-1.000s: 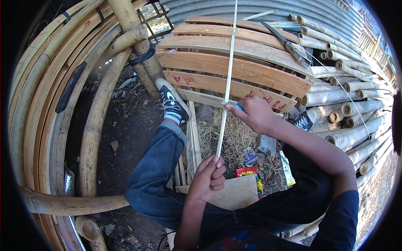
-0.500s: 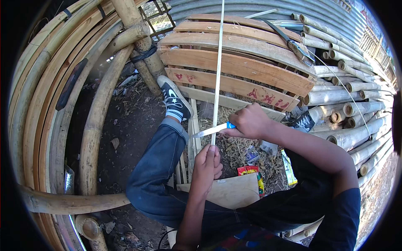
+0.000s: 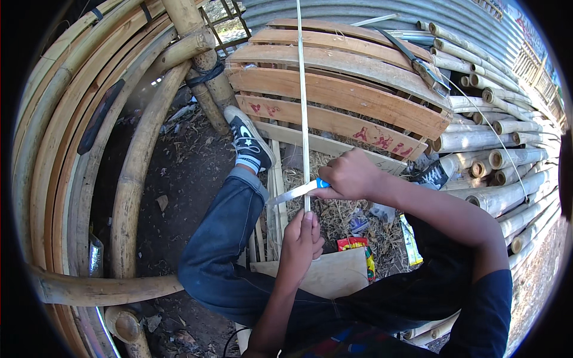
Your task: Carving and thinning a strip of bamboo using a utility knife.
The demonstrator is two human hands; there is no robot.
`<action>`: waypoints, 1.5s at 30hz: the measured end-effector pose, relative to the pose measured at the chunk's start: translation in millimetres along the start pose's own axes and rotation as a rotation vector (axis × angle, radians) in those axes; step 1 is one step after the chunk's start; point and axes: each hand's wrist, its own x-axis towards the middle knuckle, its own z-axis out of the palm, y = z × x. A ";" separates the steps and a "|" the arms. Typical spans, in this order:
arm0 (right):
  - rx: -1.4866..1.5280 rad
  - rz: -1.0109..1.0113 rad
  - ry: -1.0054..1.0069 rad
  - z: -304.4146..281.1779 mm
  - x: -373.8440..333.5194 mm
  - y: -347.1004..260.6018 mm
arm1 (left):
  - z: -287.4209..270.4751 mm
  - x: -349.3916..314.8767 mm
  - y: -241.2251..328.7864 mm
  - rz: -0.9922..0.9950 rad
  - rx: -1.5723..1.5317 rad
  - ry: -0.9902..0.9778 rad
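A long, thin, pale strip (image 3: pixel 303 107), bamboo by its look, stands nearly upright in the picture and reaches past the top edge. My left hand (image 3: pixel 298 243) is closed around its lower end, thumb along the strip. In my right hand (image 3: pixel 348 174) is a knife (image 3: pixel 292 194) with a blue-and-white handle. Its blade points left and lies across the strip, a little above my left thumb. Whether the edge bites into the strip is too small to tell.
A slatted wooden crate (image 3: pixel 340 83) stands ahead, a sheathed long blade (image 3: pixel 421 68) on top. Bamboo poles (image 3: pixel 507 143) are stacked at right; more bamboo and planks (image 3: pixel 134 173) line the left. A flat board (image 3: pixel 322 274) lies between my legs, beside a red-yellow wrapper (image 3: pixel 358 244).
The strip's upper part has swung left. Both hands sit slightly lower, and the left has shifted a little right. The knife has moved down and left with my right hand.
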 end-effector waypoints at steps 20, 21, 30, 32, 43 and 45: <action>-0.048 0.094 0.032 -12.4 9.2 19.4 | 0.1 -15.6 -2.6 -0.056 -0.106 -0.062; -0.070 0.085 0.016 -15.7 11.5 25.4 | 1.7 -18.3 -2.0 -0.044 -0.096 -0.042; -0.055 0.026 0.113 -9.3 11.0 21.9 | -1.2 -35.7 3.7 -0.094 -0.117 -0.051; -0.090 0.036 0.122 -9.6 12.3 22.4 | 0.8 -40.2 3.4 -0.088 -0.114 -0.022; 0.298 0.382 0.231 -17.2 -13.1 72.1 | -6.4 -48.4 0.7 -0.265 -0.320 -0.202; 0.483 0.361 0.086 -23.9 -16.9 52.6 | -10.0 -35.4 3.7 -0.287 -0.393 -0.265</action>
